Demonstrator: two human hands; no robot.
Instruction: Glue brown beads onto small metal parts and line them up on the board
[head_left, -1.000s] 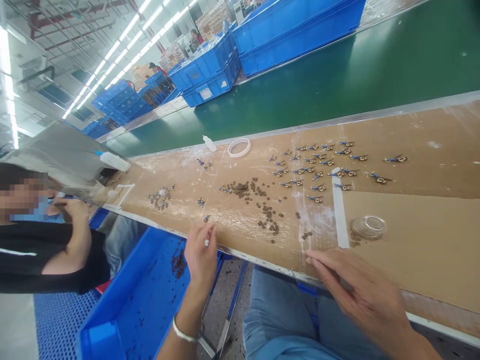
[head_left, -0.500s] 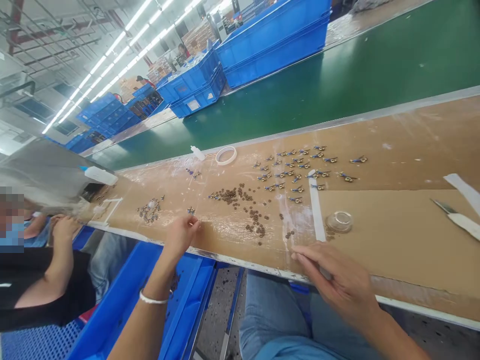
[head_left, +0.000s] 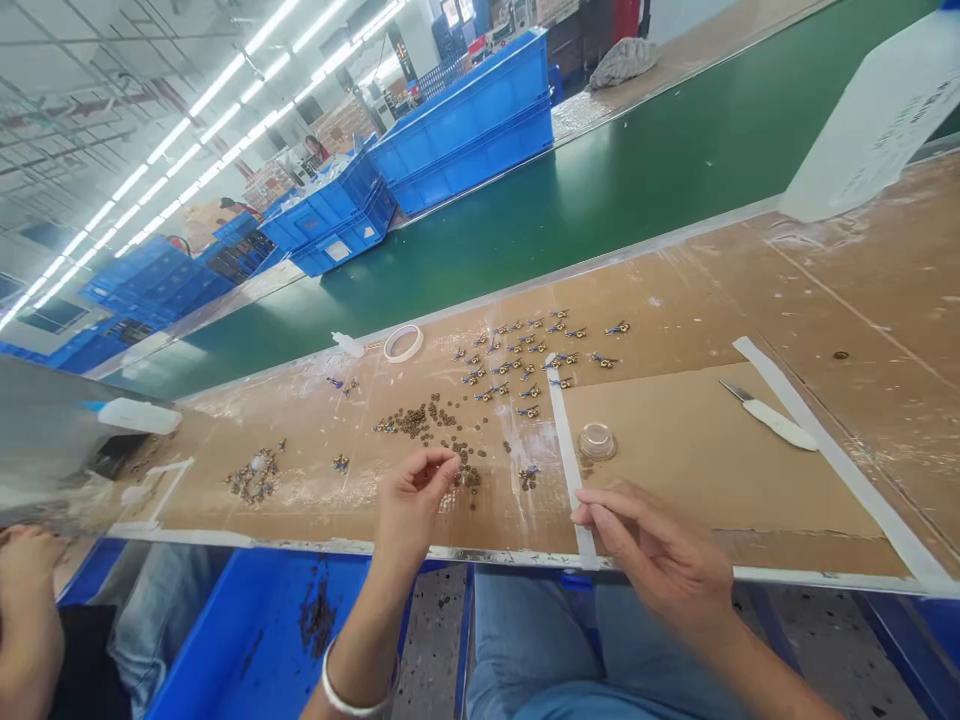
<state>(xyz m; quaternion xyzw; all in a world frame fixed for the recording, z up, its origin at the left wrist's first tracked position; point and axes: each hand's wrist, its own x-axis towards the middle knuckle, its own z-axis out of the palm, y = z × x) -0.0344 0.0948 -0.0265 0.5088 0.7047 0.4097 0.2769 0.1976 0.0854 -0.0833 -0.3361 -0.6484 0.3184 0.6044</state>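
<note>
My left hand [head_left: 416, 495] is held over the brown work surface with thumb and fingertips pinched together, beside a scatter of small dark rings [head_left: 412, 421]. Whatever the pinch holds is too small to make out. My right hand [head_left: 652, 545] hovers near the front edge, by a white tape strip [head_left: 568, 450], its thumb and fingers also pressed together on something hidden or tiny. Just beyond it, a small blue and gold figure [head_left: 529, 470] lies on several dark rings. More such figures [head_left: 514, 366] lie in loose rows farther back.
A round clear container [head_left: 597, 441] and a white-handled knife [head_left: 780, 424] lie on the right. Behind are a tape roll [head_left: 403, 344], a small bottle [head_left: 348, 345] and a green belt [head_left: 480, 250]. A person's hand [head_left: 30, 550] is at far left.
The view has turned to the right. My left hand has moved right, closer to the rings and to my right hand. A figure now lies by the rings near my right hand.
</note>
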